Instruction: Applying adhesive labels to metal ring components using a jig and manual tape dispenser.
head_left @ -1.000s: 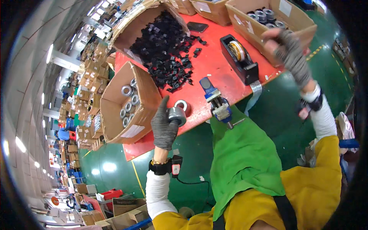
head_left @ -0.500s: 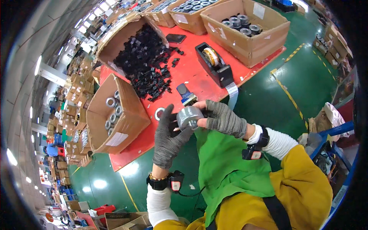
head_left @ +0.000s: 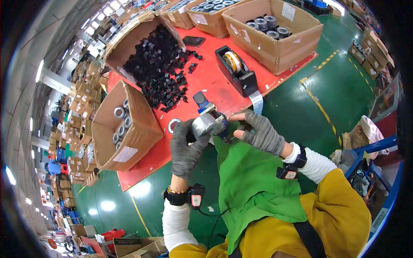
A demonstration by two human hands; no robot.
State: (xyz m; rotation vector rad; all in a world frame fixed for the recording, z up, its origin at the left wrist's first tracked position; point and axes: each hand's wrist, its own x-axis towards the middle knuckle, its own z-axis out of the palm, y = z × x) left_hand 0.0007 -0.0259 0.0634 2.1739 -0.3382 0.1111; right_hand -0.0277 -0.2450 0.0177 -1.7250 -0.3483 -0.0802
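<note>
A silver metal cylinder (head_left: 204, 125) sits in my left hand (head_left: 186, 148), which wears a grey fingerless glove and has its fingers wrapped round it. Its right end meets a small blue and black fixture (head_left: 207, 107) at the table's near edge. Just right of the fixture is my right hand (head_left: 263, 135), in a matching glove, with index finger and thumb apart and nothing visible between them. The other fingers of that hand curl partly out of sight. A silver ring (head_left: 173, 125) lies on the red table (head_left: 205, 64) beside my left hand.
Black clips (head_left: 159, 64) spill from a tipped carton (head_left: 122, 47). A carton (head_left: 137, 142) of metal rings stands left; another carton (head_left: 275, 47) with metal cylinders stands far right. A black tape dispenser (head_left: 236, 71) is nearer. A blue frame (head_left: 374, 148) rises at right.
My right hand has let go of the cylinder and moved right. My left hand has brought the cylinder slightly left and up against the blue fixture.
</note>
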